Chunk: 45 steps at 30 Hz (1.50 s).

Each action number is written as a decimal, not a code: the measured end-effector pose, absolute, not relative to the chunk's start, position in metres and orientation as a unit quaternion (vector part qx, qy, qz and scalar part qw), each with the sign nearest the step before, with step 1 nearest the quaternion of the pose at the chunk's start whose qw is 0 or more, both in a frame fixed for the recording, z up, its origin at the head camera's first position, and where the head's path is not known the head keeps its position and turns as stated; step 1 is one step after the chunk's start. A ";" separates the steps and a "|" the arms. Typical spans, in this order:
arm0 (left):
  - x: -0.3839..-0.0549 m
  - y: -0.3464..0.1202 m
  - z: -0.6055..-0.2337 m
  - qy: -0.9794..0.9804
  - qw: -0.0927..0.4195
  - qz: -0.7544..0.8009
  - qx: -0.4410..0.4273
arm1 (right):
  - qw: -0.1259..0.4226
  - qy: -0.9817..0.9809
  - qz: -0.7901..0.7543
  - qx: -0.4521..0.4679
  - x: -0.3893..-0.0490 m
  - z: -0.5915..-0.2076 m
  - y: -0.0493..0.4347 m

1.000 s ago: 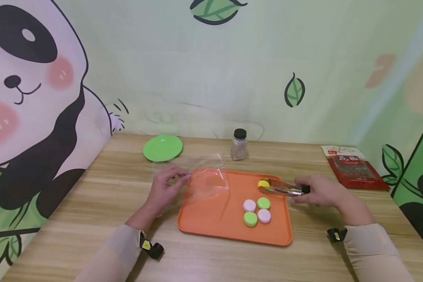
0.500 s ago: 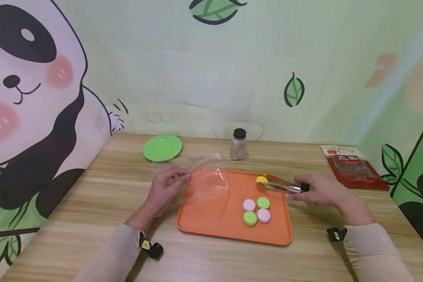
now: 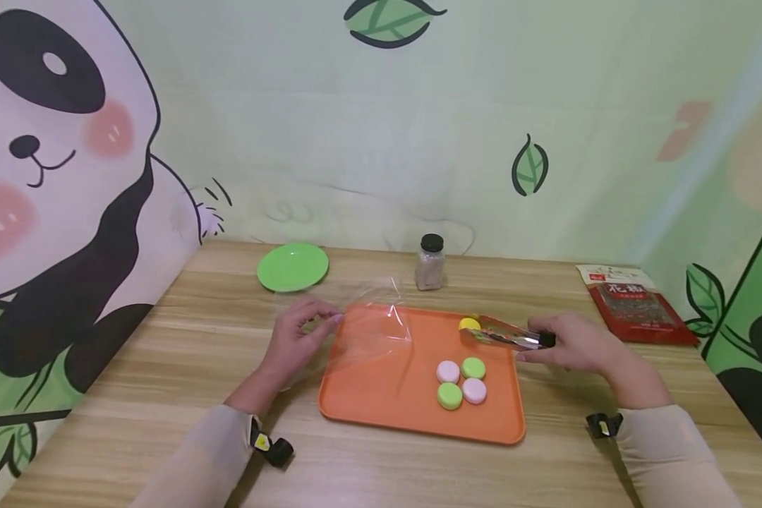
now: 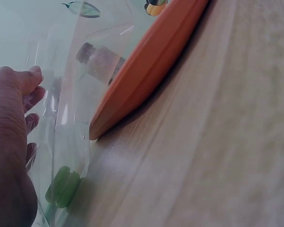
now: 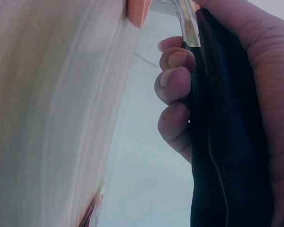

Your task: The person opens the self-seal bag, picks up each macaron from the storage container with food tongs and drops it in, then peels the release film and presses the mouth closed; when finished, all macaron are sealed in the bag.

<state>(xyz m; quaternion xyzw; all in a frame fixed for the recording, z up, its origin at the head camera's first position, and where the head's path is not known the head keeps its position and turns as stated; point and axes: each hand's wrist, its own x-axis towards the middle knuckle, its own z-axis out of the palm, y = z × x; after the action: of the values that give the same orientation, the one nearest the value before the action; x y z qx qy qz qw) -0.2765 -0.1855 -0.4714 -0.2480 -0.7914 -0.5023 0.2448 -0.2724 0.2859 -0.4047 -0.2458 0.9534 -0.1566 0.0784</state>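
My left hand (image 3: pixel 303 337) pinches the edge of a clear plastic bag (image 3: pixel 381 330), which lies partly over the left side of an orange tray (image 3: pixel 381 409). In the left wrist view a green macaron (image 4: pixel 62 187) shows through the bag. My right hand (image 3: pixel 574 343) grips metal tongs (image 3: pixel 511 337) by their black handles (image 5: pixel 232 123). A yellow macaron (image 3: pixel 470 324) is at the tong tips, over the tray's far right part. Two pink macarons (image 3: pixel 447 372) and two green macarons (image 3: pixel 449 396) sit in a cluster on the tray.
A green plate (image 3: pixel 292 267) is at the back left of the wooden table (image 3: pixel 381 469). Behind the tray stands a small jar with a black lid (image 3: pixel 430 264). To the right lies a red packet (image 3: pixel 640 310), near the wall.
The tongs and the yellow macaron have shifted slightly left and away from me. My left hand and the bag stay in place.
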 end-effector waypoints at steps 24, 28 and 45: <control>-0.267 -0.182 -0.450 -0.780 0.306 -0.481 -0.259 | 0.022 0.935 -0.185 -0.301 -0.277 -0.397 0.244; -0.269 -0.183 -0.455 -0.779 0.299 -0.489 -0.255 | 0.013 0.926 -0.194 -0.324 -0.282 -0.394 0.230; -0.277 -0.187 -0.469 -0.781 0.295 -0.491 -0.249 | 0.058 0.912 -0.189 -0.358 -0.295 -0.383 0.164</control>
<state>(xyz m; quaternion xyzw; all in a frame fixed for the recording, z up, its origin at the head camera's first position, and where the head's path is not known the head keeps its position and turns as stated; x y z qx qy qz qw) -0.2772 -0.1870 -0.4691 -0.2486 -0.7813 -0.4909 0.2946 -0.2947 0.1642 -0.3832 -0.3581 0.9125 -0.1890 0.0582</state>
